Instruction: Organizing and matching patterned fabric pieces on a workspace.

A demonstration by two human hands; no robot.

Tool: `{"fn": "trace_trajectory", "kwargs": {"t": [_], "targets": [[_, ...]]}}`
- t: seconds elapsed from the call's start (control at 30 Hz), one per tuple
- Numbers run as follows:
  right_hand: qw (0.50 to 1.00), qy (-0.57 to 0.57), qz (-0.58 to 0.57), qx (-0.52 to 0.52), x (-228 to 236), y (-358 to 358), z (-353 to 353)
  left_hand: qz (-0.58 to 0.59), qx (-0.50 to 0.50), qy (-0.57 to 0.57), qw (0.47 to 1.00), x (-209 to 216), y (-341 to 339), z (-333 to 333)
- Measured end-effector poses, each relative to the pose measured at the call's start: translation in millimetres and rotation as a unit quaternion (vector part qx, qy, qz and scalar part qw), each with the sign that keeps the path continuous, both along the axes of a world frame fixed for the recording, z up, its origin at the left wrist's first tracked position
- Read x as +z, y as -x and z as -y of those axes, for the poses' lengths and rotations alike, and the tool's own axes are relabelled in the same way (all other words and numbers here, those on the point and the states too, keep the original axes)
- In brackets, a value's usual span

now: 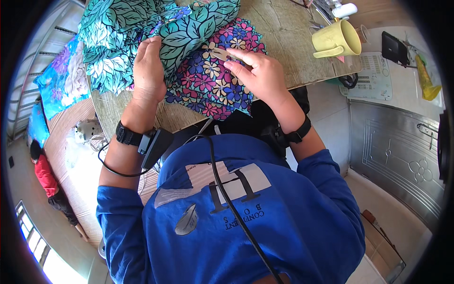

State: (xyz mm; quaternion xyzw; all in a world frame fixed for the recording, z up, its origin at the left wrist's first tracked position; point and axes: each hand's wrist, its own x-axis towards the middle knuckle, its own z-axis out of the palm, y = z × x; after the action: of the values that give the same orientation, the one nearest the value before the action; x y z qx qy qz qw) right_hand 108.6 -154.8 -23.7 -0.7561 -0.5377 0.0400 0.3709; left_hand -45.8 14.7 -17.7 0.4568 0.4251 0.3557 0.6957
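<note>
Reaches forward with left arm [118, 158] and right arm [305, 139], both bent at the elbow. Extends left hand [149, 68] with fingers [150, 45] close together, pointing away from the body. Angles right hand [260, 73] inward, leftward, back upward, pinching between index finger [245, 55] and thumb [239, 71], slightly apart at their tips.

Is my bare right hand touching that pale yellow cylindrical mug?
Apart: the head view shows wood-grained tabletop between your right hand and the yellow mug.

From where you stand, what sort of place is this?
Probably a sewing workroom, perhaps at home: flower-print fabric lies on a wood-grained table, and the right hand holds what look like thread snips.
</note>
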Motion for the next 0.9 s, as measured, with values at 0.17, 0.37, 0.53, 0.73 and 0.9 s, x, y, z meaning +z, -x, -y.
{"fn": "trace_trajectory", "kwargs": {"t": [0.17, 0.37, 0.53, 0.73, 0.9], "targets": [[0.999, 0.036, -0.004, -0.003, 1.6, 2.4, -6.4, -0.003, 0.001, 0.004, 1.0, -0.7, 0.9, 0.0], [1.0, 0.029, 0.006, 0.002, -0.7, 2.7, -8.2, 0.003, 0.002, 0.014, 1.0, 4.6, 0.4, 3.2], [1.0, 0.023, 0.017, -0.005, -1.4, 3.4, -9.4, 0.013, -0.005, 0.015, 1.0, -1.0, 1.0, 1.1], [0.999, 0.039, 0.013, -0.005, 0.1, 3.8, -8.3, 0.007, -0.001, 0.006, 1.0, -2.4, 1.2, 0.3], [0.999, -0.021, -0.027, -0.024, -4.7, 0.8, -7.5, -0.011, -0.005, -0.007, 1.0, 1.2, -0.2, 2.9]]}}
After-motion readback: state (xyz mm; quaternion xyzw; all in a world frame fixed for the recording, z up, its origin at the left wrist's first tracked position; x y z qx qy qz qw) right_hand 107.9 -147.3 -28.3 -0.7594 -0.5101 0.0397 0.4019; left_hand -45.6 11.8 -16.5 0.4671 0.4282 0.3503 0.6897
